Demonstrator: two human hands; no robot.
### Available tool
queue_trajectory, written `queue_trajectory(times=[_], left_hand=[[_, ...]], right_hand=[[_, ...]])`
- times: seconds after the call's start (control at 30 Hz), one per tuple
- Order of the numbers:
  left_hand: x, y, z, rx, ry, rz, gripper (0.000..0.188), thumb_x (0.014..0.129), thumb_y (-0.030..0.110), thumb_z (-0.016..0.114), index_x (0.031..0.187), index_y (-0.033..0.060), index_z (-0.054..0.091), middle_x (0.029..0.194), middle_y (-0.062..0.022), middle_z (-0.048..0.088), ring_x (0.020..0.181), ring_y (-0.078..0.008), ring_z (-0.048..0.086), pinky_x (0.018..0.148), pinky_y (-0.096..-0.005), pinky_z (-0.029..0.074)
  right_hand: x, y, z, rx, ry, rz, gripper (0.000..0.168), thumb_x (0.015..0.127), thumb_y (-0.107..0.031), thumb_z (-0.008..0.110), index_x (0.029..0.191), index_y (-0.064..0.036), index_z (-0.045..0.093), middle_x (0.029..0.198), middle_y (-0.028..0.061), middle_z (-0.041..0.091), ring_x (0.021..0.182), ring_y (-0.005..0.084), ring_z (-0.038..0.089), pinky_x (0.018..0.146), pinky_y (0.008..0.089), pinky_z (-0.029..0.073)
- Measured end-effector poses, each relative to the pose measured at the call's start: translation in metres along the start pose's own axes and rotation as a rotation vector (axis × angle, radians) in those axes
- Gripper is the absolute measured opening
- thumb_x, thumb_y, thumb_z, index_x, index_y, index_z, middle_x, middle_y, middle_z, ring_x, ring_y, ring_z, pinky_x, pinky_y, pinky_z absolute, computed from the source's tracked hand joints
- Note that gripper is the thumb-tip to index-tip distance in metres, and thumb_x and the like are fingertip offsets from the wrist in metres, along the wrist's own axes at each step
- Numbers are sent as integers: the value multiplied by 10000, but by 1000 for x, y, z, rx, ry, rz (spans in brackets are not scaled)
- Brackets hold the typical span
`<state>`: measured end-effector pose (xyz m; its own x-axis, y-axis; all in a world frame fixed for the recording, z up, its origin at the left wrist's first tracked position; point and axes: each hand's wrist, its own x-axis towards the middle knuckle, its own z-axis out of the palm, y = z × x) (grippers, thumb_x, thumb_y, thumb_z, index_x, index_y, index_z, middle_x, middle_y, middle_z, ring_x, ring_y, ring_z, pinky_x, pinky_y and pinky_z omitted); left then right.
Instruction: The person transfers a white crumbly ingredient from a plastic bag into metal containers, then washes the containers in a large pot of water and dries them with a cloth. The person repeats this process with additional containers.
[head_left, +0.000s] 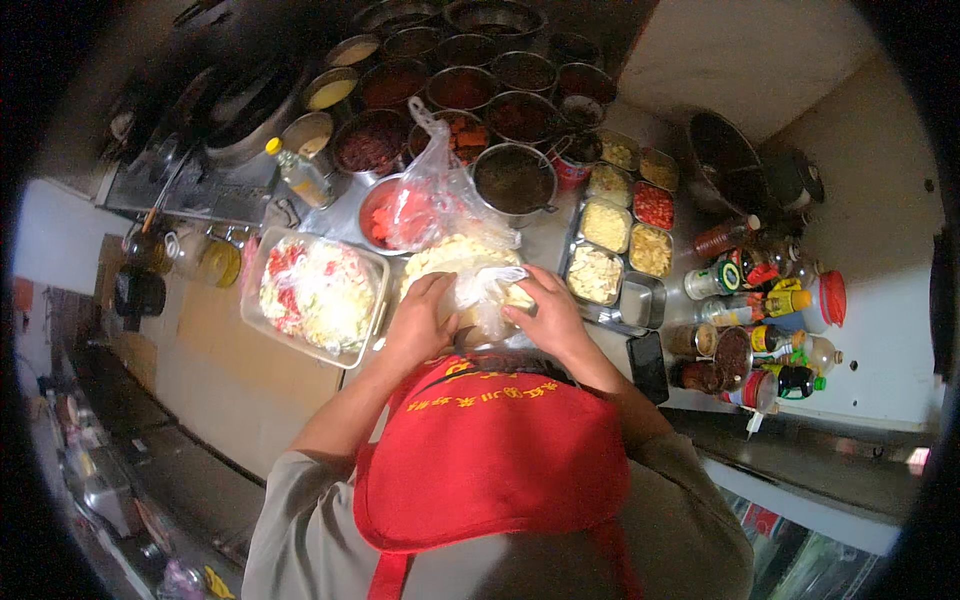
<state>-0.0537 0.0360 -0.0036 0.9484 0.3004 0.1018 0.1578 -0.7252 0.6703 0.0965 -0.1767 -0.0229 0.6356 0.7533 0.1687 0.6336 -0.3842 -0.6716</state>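
A thin clear plastic bag (484, 289) lies bunched between my hands, over pale yellow chopped food (461, 251) just in front of the red apron (491, 450). My right hand (551, 307) has thumb and fingertips pinched on the right side of the bag. On the other side, my left hand (421, 319) rests against the bag and the food's near-left edge; whether it grips the plastic cannot be made out. Beyond them, another clear bag (450, 187) with a knotted top partly covers a bowl of red food (382, 214).
At left stands a plastic tub of chopped vegetables (319, 292), near a yellow-capped bottle (304, 176). Several metal pots (514, 176) fill the back. A tray of small metal containers (604, 225), a dark phone-like slab (647, 367) and several sauce bottles (750, 307) line the right.
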Motion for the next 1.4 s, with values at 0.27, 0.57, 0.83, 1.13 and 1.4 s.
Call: queue_trajectory(times=[0.27,0.57,0.83,1.13,1.4], left_hand=[[9,3,14,-5,97,76,605,788,218,840,1313,10,625,1191,-235,672,1139,-419,620,1002,-481,506],[17,5,13,66,135,127,387,786,87,732,1164,41,669,983,-192,697,963,-406,663,854,-489,534],[30,10,-14,-236,285,59,207,824,42,651,1023,57,705,992,-213,686,948,-419,657,845,-488,535],[3,9,-26,14,209,331,600,685,-1,730,1279,69,680,1318,-156,630,1222,-368,590,1050,-470,492],[22,-8,-37,23,170,325,427,739,35,702,1164,56,723,1001,-114,728,982,-325,648,900,-445,495]], right_hand=[[36,-29,17,145,-38,-93,455,865,-245,821,1253,-53,681,1239,162,697,1195,323,650,1023,413,506],[53,-31,13,285,-137,122,225,917,-89,718,1128,-39,658,1056,142,739,996,310,721,893,399,550],[56,-39,10,208,-185,-35,333,868,-57,727,1189,-45,639,1070,132,724,1083,321,671,965,411,510],[50,-28,8,370,-83,-26,301,869,15,701,1164,-32,665,1055,97,696,1013,216,674,961,349,506],[35,-2,-20,547,-68,86,193,936,-4,672,1129,2,676,1086,80,707,1049,155,662,967,321,516]])
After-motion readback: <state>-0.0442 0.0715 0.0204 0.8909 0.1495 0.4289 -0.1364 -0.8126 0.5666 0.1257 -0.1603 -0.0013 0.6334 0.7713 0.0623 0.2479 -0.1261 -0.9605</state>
